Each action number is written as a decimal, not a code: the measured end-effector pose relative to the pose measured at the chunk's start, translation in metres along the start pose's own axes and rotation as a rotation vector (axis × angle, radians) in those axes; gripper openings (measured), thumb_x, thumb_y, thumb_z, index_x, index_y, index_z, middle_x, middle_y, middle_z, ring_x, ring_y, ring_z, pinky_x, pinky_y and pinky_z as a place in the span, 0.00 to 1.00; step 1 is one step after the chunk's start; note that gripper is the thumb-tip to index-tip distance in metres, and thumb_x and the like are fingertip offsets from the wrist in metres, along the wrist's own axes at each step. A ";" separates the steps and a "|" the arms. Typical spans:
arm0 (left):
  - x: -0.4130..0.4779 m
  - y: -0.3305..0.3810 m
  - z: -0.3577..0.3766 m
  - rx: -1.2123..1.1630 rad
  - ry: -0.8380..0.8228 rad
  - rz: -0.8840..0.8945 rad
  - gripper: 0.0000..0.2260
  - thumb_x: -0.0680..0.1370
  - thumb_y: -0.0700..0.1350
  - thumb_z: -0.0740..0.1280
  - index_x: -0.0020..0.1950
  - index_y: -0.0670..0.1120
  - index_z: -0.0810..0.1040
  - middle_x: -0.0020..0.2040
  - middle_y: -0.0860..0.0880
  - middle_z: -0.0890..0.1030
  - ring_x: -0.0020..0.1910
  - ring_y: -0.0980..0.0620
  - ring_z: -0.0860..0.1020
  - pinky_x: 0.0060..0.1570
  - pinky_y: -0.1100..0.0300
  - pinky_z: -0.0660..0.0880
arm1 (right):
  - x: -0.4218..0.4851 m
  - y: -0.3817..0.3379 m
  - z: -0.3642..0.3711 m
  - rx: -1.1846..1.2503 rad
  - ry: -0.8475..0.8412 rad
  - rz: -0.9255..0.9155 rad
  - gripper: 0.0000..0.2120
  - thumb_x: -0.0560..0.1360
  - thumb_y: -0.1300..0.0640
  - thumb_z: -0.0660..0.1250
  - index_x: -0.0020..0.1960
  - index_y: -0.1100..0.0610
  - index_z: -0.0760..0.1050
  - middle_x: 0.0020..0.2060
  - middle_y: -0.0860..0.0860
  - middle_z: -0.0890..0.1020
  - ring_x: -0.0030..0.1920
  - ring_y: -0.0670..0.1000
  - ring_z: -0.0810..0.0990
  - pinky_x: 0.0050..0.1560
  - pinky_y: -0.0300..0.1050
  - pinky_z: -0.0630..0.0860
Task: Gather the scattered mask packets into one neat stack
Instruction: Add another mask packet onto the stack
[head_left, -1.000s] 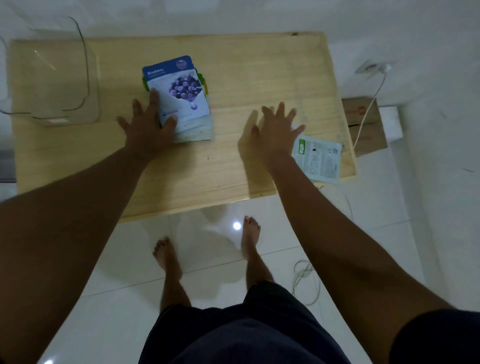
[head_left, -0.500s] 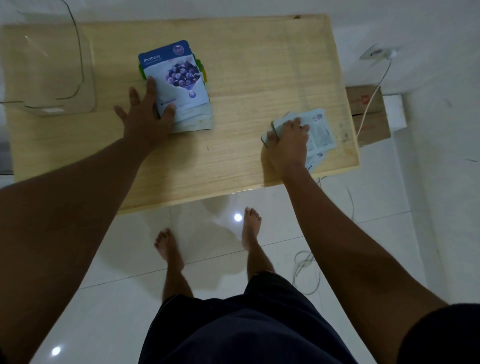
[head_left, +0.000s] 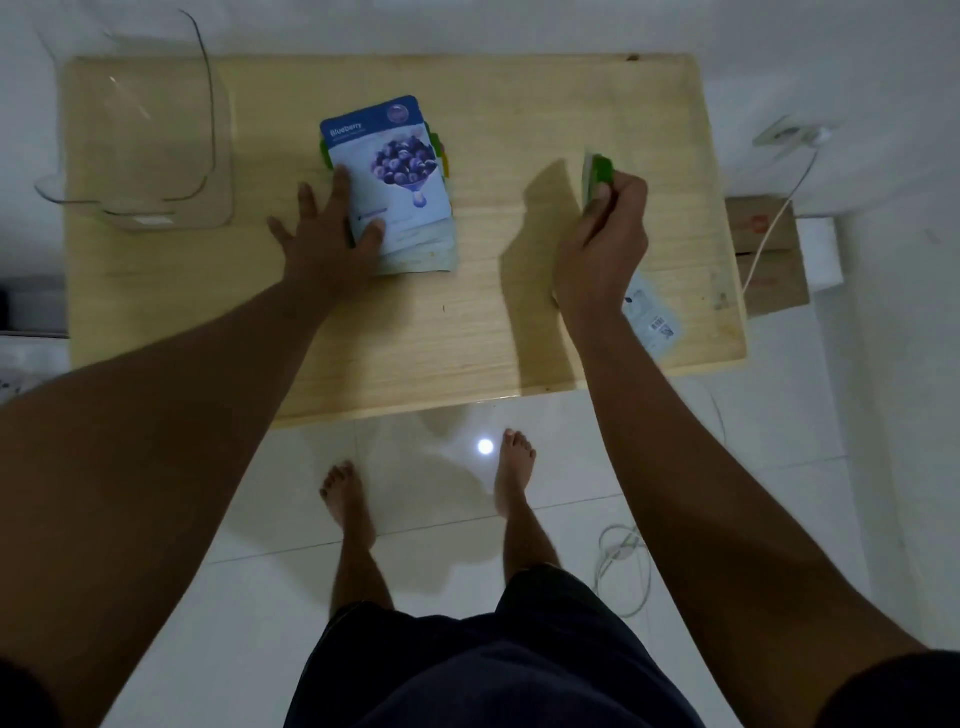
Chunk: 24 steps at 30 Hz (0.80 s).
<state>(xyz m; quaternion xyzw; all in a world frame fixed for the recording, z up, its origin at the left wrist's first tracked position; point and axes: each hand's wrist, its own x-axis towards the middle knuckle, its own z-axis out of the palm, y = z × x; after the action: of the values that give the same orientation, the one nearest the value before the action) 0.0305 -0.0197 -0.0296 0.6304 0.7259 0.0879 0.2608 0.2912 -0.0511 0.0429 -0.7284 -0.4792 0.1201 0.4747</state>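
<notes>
A stack of mask packets (head_left: 400, 192) lies on the wooden table (head_left: 467, 322), a blue Blueberry packet on top and green edges showing beneath it. My left hand (head_left: 324, 236) rests flat on the stack's lower left corner, fingers spread. My right hand (head_left: 605, 239) holds a green-topped mask packet (head_left: 597, 174) lifted on edge above the table, right of the stack. One more white packet (head_left: 652, 317) lies on the table below that hand, partly hidden by my wrist.
A clear plastic container (head_left: 140, 130) stands at the table's far left. Cardboard boxes (head_left: 769, 254) sit beside the table's right edge, with a white cable (head_left: 779, 208) running over them. More cable (head_left: 621, 561) lies coiled on the tiled floor near my bare feet.
My right hand has lifted a green-topped packet off the table's right side and raised it on edge toward the stack. My left hand has stayed on the stack.
</notes>
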 end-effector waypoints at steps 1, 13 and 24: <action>0.000 0.000 0.000 -0.001 -0.004 -0.011 0.34 0.78 0.62 0.55 0.80 0.53 0.46 0.78 0.35 0.56 0.79 0.38 0.48 0.71 0.31 0.40 | 0.004 -0.008 0.005 0.044 0.057 0.009 0.10 0.82 0.61 0.56 0.55 0.65 0.73 0.39 0.48 0.79 0.35 0.42 0.75 0.35 0.39 0.73; 0.001 0.001 0.002 -0.108 0.001 -0.030 0.31 0.79 0.64 0.46 0.80 0.54 0.48 0.80 0.44 0.56 0.80 0.45 0.45 0.72 0.35 0.34 | -0.023 -0.066 0.097 0.396 -0.141 0.374 0.13 0.81 0.65 0.56 0.65 0.63 0.67 0.48 0.53 0.82 0.48 0.52 0.82 0.48 0.43 0.82; 0.004 -0.004 0.005 -0.052 0.007 -0.021 0.39 0.76 0.66 0.55 0.80 0.52 0.43 0.80 0.41 0.55 0.80 0.45 0.45 0.71 0.34 0.35 | -0.026 -0.042 0.107 0.176 -0.288 0.042 0.17 0.74 0.69 0.63 0.63 0.64 0.72 0.55 0.56 0.83 0.54 0.53 0.81 0.54 0.39 0.78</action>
<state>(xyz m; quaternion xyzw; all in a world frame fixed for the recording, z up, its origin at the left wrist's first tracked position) 0.0287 -0.0176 -0.0366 0.6152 0.7309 0.1062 0.2758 0.1859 -0.0069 0.0132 -0.6692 -0.5145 0.2749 0.4604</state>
